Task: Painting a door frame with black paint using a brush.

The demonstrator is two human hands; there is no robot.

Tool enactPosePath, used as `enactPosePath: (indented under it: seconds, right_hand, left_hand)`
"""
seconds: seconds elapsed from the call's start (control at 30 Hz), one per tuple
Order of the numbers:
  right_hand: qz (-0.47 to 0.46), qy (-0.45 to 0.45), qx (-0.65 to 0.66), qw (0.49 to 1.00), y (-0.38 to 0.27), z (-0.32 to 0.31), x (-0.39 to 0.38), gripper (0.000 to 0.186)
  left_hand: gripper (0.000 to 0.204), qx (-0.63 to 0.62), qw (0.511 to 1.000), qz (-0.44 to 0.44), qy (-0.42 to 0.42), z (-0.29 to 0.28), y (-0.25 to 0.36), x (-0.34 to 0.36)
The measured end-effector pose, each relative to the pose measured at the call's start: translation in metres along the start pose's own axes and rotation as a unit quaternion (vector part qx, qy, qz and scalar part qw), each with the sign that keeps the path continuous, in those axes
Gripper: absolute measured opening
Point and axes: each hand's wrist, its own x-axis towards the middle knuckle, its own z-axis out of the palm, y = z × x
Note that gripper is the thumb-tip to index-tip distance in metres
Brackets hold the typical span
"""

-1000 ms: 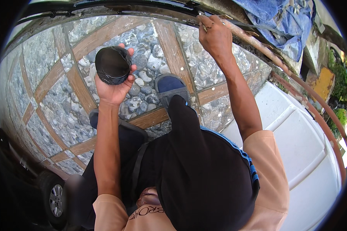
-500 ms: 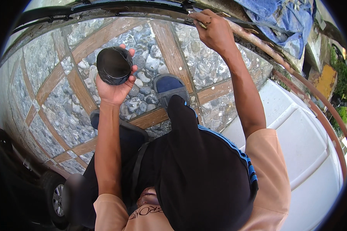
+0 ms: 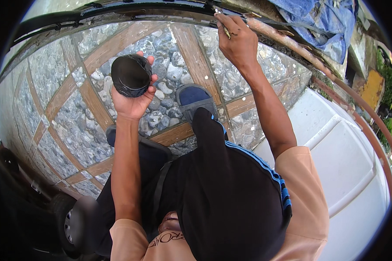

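My left hand (image 3: 133,104) is wrapped round a round black cup (image 3: 130,76), its fingers showing on the right side. The cup is held mouth up, and its inside looks dark, like black paint. At the top of the view, my right hand (image 3: 241,45) grips a slim paintbrush (image 3: 227,31). The brush's handle shows below the fingers, while its tip is hard to make out against the metal rail (image 3: 148,11). That rail is glossy black to the left of my right hand. On the right it continues as a bare, rusty brown pipe (image 3: 287,43).
A crumpled blue tarp (image 3: 320,24) lies beyond the rail. White panels (image 3: 335,152) stand at my right. The pebble-patterned floor (image 3: 74,126) has brown bands and white spots. My sandal (image 3: 196,98) is below, and a vehicle wheel (image 3: 67,217) is at lower left.
My right hand has shifted slightly left and turned, so more of the brush handle shows. My left hand still holds the cup; the view has moved a little.
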Motion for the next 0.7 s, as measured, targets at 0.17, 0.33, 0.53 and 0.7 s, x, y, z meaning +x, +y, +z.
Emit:
enactPosePath:
  seconds: [0.17, 0.33, 0.53, 0.7]
  right_hand:
    - [0.039, 0.05, 0.022, 0.998, -0.002, 0.008, -0.004, 0.02]
    - [0.041, 0.101, 0.067, 0.992, -0.014, -0.006, -0.011, 0.023]
    - [-0.003, -0.045, -0.041, 0.998, -0.005, -0.022, 0.003, 0.023]
    - [-0.068, -0.039, -0.028, 0.996, 0.001, -0.027, 0.007, 0.025]
  left_hand:
    - [0.056, 0.001, 1.0, -0.008, -0.008, 0.0, 0.001, 0.001]
    - [0.055, -0.004, 1.0, -0.001, -0.011, 0.002, 0.001, 0.001]
    - [0.055, 0.008, 1.0, -0.019, -0.008, 0.0, 0.002, 0.002]
    - [0.055, 0.007, 1.0, -0.014, -0.009, 0.001, 0.0, 0.002]
